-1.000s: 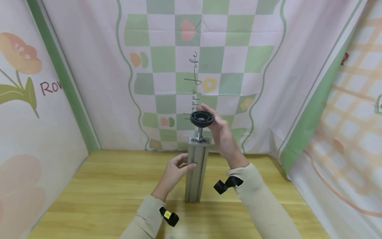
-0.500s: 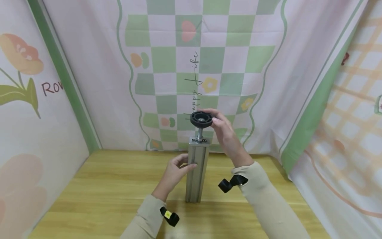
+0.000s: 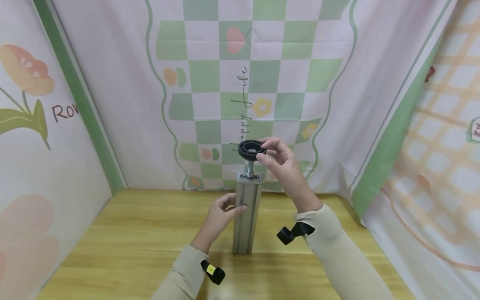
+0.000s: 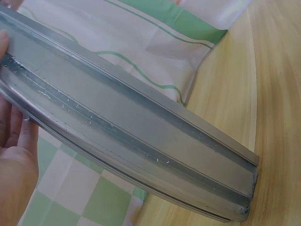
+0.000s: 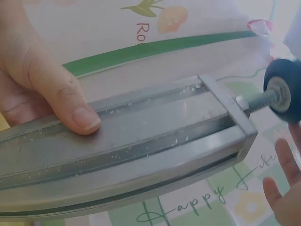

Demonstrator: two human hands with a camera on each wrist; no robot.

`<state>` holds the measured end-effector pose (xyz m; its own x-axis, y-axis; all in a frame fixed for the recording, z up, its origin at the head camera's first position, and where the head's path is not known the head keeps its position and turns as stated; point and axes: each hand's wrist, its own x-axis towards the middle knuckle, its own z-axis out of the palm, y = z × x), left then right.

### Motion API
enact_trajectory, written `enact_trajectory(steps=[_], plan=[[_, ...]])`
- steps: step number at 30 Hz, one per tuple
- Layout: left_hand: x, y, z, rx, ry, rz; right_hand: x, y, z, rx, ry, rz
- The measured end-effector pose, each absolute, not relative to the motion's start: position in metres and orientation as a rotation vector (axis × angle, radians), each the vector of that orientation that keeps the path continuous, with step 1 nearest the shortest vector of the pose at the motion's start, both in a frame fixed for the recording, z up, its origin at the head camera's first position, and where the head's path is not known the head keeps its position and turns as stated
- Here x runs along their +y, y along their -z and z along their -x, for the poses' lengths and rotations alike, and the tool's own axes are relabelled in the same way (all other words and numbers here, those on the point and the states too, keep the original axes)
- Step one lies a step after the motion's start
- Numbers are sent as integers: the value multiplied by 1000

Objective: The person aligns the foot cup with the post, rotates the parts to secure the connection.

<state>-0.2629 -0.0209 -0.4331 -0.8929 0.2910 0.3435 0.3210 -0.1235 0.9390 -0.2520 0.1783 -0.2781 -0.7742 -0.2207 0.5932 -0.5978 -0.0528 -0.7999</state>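
Observation:
A silver aluminium profile [image 3: 246,225] stands upright on the wooden table, with an end plate [image 3: 243,180] screwed on top. A threaded rod [image 3: 250,168] rises from that plate and carries a black round levelling foot [image 3: 243,156]. My left hand [image 3: 220,213] grips the profile around its middle, thumb on the near face. At the foot's right side, my right hand [image 3: 288,168] pinches the rim between thumb and fingers. In the right wrist view the foot [image 5: 284,89] looks blurred, and its contact with the fingers is partly cut off.
The wooden table [image 3: 150,233] runs back to a checked green-and-white curtain [image 3: 210,104]. Further printed curtains enclose the left and right sides. A black camera mount sits on each sleeve cuff.
My right hand has shifted from reaching behind the foot to its right side, with the thumb coming round to the near rim. My left hand and the profile have stayed put.

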Motion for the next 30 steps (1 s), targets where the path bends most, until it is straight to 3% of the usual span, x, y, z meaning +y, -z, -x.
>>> enact_trajectory(steps=[7, 13, 30], plan=[[-21, 434, 262, -2070, 2224, 711, 168, 273, 237, -2029, -1457, -675], [-21, 432, 261, -2071, 2216, 707, 162, 270, 229, -2035, -1362, -638], [-23, 432, 259, -2077, 2194, 725, 175, 246, 238, -2219, -1179, -1170]])
